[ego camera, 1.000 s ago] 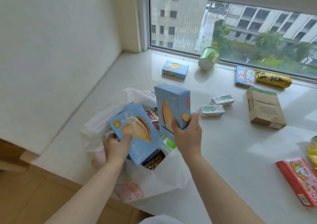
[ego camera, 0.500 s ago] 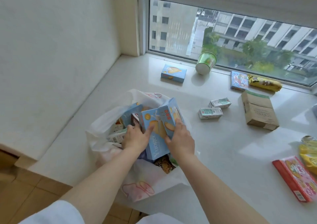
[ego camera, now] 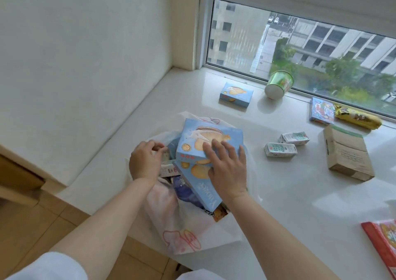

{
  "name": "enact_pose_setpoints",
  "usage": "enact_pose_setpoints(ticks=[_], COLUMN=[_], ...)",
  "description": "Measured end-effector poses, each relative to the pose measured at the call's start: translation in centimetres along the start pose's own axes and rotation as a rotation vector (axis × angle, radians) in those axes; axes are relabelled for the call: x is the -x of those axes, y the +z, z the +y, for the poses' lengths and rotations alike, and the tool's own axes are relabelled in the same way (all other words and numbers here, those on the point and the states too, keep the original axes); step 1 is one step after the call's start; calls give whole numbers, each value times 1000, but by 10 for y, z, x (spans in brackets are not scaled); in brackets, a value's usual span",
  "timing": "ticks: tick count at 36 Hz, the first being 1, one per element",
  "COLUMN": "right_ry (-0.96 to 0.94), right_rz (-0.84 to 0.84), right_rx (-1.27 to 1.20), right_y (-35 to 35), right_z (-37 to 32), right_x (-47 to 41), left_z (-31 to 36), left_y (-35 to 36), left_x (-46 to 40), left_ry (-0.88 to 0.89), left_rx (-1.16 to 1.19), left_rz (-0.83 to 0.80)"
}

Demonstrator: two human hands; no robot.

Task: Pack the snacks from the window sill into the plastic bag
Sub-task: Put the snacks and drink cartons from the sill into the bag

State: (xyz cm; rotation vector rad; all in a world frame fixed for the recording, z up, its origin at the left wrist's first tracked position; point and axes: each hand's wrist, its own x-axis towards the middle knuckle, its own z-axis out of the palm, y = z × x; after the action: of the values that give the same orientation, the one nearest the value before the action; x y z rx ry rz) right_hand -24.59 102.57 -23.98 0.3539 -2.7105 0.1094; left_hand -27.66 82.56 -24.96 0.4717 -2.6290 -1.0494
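A white plastic bag (ego camera: 188, 234) with a pink drawing lies open at the sill's near edge. Two light blue cookie boxes sit in its mouth, the upper one (ego camera: 205, 138) flat on the lower one (ego camera: 201, 185). My right hand (ego camera: 227, 164) rests on the upper box with straight, spread fingers. My left hand (ego camera: 143, 159) is at the bag's left rim, fingers curled and pinching the plastic there. Other packets show inside the bag, partly hidden.
On the white window sill (ego camera: 278, 194) lie a third blue box (ego camera: 235, 94), a tipped green cup (ego camera: 278, 84), two small milk cartons (ego camera: 280, 149) (ego camera: 294, 138), a brown carton (ego camera: 346, 152), a blue packet (ego camera: 321, 110), a yellow bag (ego camera: 357, 119) and a red box (ego camera: 383, 243). A wall stands left.
Both blue boxes went from being held upright above the bag to lying inside its mouth. My right hand flattened on the top box; my left hand moved to the bag's rim.
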Motion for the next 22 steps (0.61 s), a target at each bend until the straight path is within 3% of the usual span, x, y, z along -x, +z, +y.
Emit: enact_pose_setpoints(ticks=[6,13,17,19,22], right_ry=[-290,-418,-477,-490,-479], right_rz=[-40,-305,-470,-482,-476], right_rx=[0,-15,24,46,62], right_y=[5,-4,-13,-13,-5], right_z=[-12,-18,-13,-14,-16], right_x=[-28,-67,-82,-87,-92], left_z=[-18,-39,-44,-40,-39], left_y=[-15,-14,-6,-4,-3], left_x=[-43,-59,-55,-53,-56], left_ry=[-81,-131,-66,-71,-87], left_rx=[-146,-142,-144,-318,-546], left_rz=[1,-61,-283,-425,-468])
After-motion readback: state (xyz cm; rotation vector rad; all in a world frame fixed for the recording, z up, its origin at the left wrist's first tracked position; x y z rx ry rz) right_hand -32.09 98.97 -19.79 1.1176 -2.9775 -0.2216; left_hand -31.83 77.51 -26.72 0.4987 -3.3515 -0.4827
